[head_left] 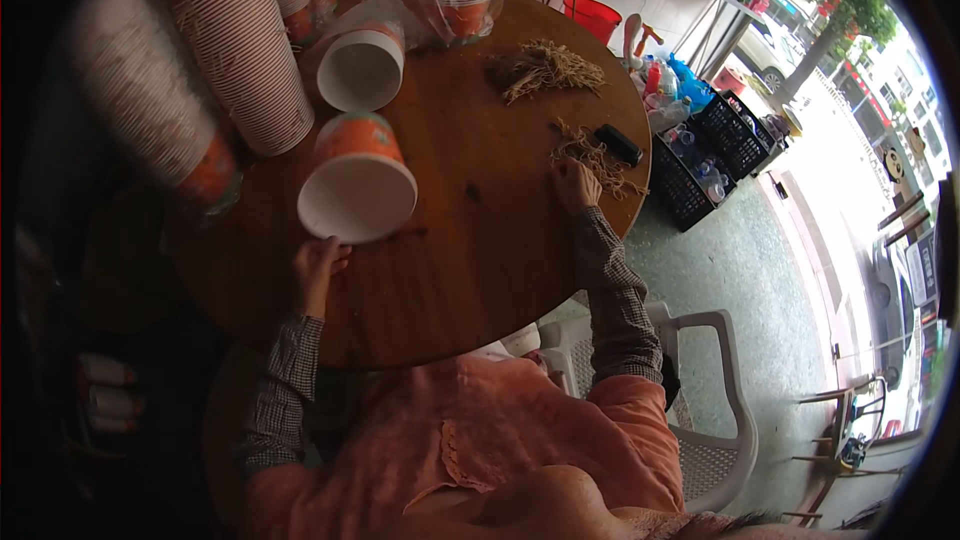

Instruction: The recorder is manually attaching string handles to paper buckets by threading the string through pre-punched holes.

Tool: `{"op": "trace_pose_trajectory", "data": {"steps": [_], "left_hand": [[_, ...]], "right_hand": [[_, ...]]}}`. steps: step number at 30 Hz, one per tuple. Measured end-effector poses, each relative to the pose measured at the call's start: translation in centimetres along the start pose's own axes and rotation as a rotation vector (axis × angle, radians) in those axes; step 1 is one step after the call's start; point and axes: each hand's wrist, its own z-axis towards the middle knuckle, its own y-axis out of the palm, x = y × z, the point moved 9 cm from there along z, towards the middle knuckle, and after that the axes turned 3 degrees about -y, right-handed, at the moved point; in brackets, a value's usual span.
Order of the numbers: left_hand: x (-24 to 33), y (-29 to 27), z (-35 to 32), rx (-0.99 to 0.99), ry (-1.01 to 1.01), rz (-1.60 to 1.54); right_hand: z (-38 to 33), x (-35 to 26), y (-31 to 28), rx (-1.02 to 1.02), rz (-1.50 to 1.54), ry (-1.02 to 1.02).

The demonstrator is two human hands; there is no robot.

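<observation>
on round table [470, 240] — left hand [318, 268] at cup [357, 183] | right hand [575, 185] on straw [598, 158]

Before you, mid-frame, stands a round brown wooden table [470, 240]; on it lie tipped orange-and-white paper cups [356, 190], straw-coloured fibre bundles [552, 68] and a black rectangular device [619, 144].

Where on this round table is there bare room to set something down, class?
Bare wood lies between the left hand and right hand, from the table centre to its near edge. Crowded: cup stacks and the lying cup at left, straw piles far right.
</observation>
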Motion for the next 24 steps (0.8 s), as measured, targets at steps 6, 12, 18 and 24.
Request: {"op": "trace_pose_trajectory", "data": {"steps": [6, 12, 18, 24], "left_hand": [[-0.4, 6.2, -5.9, -0.378, 0.045, 0.042], [4.6, 16.0, -10.9, -0.562, 0.572, 0.390], [2.1, 17.9, -9.1, -0.587, 0.363, 0.066], [1.7, 17.0, -5.5, -0.646, 0.139, -0.008]], "right_hand": [[-11.0, -10.3, 0.2, -0.160, 0.428, -0.387], [-17.9, -14.5, -1.4, -0.178, 0.809, -0.276], [-17.8, -16.8, -3.6, -0.047, 0.849, -0.393], [-14.9, -14.9, -6.4, -0.005, 0.363, -0.490]]}}
